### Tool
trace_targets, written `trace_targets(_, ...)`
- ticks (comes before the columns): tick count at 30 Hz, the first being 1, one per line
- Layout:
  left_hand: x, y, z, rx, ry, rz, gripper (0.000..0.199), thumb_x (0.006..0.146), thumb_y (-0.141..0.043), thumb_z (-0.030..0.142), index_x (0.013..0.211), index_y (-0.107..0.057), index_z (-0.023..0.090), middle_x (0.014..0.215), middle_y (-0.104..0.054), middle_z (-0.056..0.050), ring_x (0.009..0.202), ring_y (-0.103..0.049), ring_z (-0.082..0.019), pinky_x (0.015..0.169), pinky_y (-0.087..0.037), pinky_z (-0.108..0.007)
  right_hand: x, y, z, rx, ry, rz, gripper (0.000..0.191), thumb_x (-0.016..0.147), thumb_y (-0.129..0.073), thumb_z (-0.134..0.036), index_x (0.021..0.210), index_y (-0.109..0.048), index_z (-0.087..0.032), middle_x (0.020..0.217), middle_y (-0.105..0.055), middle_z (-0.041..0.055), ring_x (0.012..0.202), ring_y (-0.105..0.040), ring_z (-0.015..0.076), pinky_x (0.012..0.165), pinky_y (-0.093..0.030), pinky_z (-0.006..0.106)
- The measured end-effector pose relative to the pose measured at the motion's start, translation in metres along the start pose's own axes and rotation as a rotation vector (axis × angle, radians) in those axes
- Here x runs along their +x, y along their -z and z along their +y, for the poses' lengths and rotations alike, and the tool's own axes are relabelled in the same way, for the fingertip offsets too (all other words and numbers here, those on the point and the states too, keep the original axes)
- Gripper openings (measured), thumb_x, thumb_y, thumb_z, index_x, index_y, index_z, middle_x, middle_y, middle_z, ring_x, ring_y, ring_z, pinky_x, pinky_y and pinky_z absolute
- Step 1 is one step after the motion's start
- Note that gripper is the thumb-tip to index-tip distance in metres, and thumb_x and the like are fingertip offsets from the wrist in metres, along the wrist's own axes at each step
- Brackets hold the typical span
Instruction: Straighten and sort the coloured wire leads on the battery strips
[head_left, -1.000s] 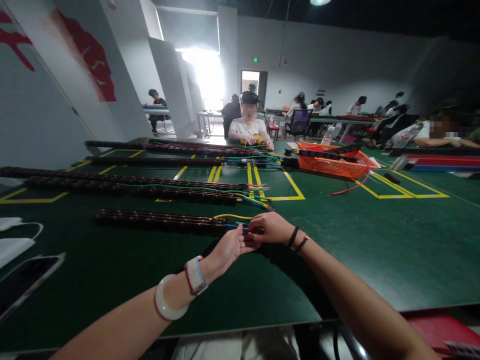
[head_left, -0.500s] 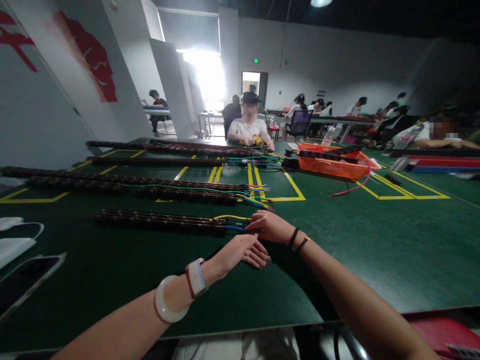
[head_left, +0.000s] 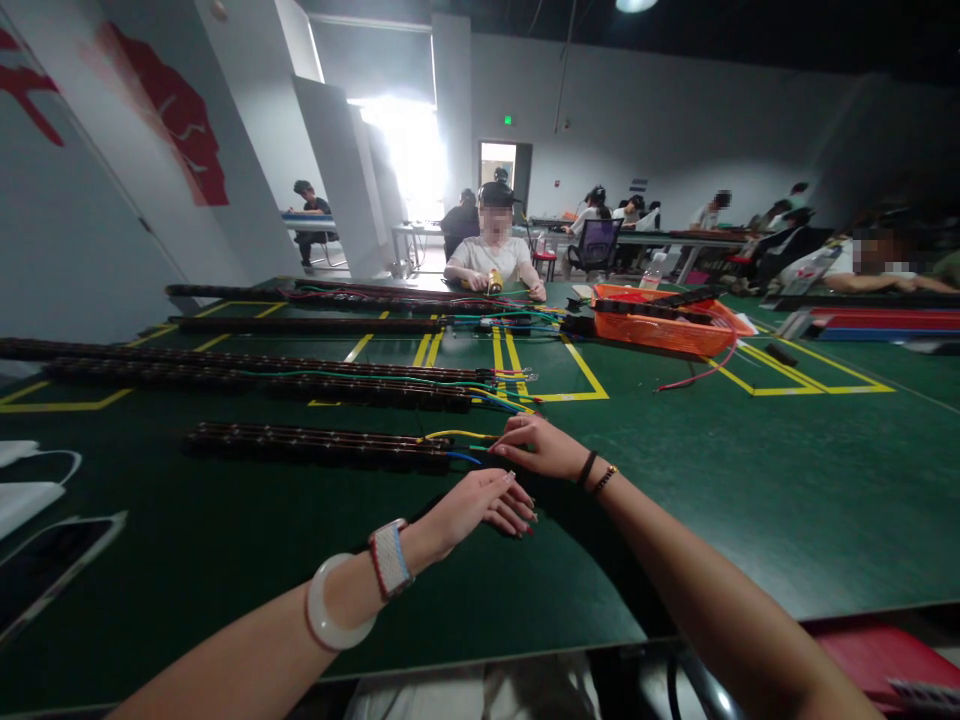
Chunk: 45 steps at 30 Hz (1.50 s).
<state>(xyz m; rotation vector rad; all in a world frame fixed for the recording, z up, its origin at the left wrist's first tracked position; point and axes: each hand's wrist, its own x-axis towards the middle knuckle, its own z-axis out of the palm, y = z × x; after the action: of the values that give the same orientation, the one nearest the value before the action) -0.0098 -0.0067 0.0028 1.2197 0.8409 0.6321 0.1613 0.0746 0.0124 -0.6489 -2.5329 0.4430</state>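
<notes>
A dark cable chain (head_left: 315, 443) lies across the green table, with a yellow wire (head_left: 457, 434), a green wire (head_left: 478, 448) and a blue wire (head_left: 465, 458) coming out of its right end. My right hand (head_left: 538, 447) is closed in a pinch at the green wire's tip. The yellow wire runs up to these same fingers; whether they grip it too is hidden. The blue wire's end lies free of the hand. Just below, my left hand (head_left: 487, 500) is open, fingers loosely stretched, holding nothing.
Longer cable chains (head_left: 262, 370) with wires lie behind. An orange basket (head_left: 660, 335) holding dark chain pieces stands at the back right. A phone (head_left: 56, 570) and a white device (head_left: 26, 503) lie at the left. Across the table sits a person (head_left: 491, 250) holding a yellow tool.
My right hand's fingertips have shifted from the blue wire to the green one, and the blue wire now lies loose. My left hand has barely moved.
</notes>
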Motion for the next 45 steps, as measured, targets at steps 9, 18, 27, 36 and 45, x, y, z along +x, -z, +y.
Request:
trace_targets(9, -0.002, -0.001, 0.001, 0.013, -0.024, -0.001, 0.043, 0.087, -0.043, 0.049, 0.086, -0.061, 0.010, 0.085, -0.070, -0.016, 0.069, -0.068, -0.020, 0.066, -0.052, -0.032, -0.003, -0.003, 0.036, 0.406, -0.552, 0.492, 0.040, 0.084, -0.052, -0.050, 0.086, -0.068, -0.013, 0.064, -0.057, -0.0002, 0.061, -0.050, 0.0123, 0.057, -0.036, 0.022)
trace_targets(18, -0.003, -0.002, 0.002, 0.074, 0.041, -0.079, 0.042, 0.082, -0.051, 0.051, 0.071, -0.060, 0.011, 0.069, -0.069, -0.010, 0.059, -0.064, -0.015, 0.055, -0.046, -0.023, -0.003, -0.013, 0.033, 0.326, -0.553, 0.435, 0.041, 0.076, -0.061, -0.055, 0.068, -0.059, -0.014, 0.062, -0.056, -0.0008, 0.057, -0.047, 0.0107, 0.054, -0.035, 0.022)
trace_targets(27, -0.006, -0.003, 0.005, 0.178, 0.046, -0.122, 0.043, 0.080, -0.053, 0.051, 0.063, -0.061, 0.012, 0.060, -0.067, -0.007, 0.056, -0.062, -0.014, 0.051, -0.042, -0.021, 0.000, -0.016, 0.002, -0.012, -0.267, 0.100, 0.049, 0.073, -0.070, -0.049, 0.114, -0.061, -0.023, 0.102, -0.063, 0.0051, 0.099, -0.053, 0.0203, 0.093, -0.034, 0.039)
trace_targets(36, -0.006, -0.004, 0.007, 0.160, 0.044, -0.108, 0.045, 0.080, -0.053, 0.052, 0.063, -0.064, 0.012, 0.062, -0.068, -0.009, 0.056, -0.062, -0.015, 0.053, -0.045, -0.023, 0.001, -0.027, -0.003, -0.065, -0.206, 0.007, 0.026, 0.079, -0.068, -0.039, 0.091, -0.069, -0.017, 0.089, -0.062, 0.0055, 0.087, -0.053, 0.0165, 0.082, -0.037, 0.031)
trace_targets(45, -0.003, 0.000, 0.005, 0.020, 0.046, -0.095, 0.061, 0.087, -0.034, 0.056, 0.066, -0.067, 0.009, 0.069, -0.069, -0.015, 0.062, -0.065, -0.018, 0.064, -0.050, -0.028, 0.004, -0.029, -0.005, -0.059, -0.163, 0.014, 0.016, 0.084, -0.063, -0.028, 0.077, -0.069, -0.015, 0.071, -0.065, 0.0019, 0.070, -0.055, 0.0116, 0.074, -0.035, 0.027)
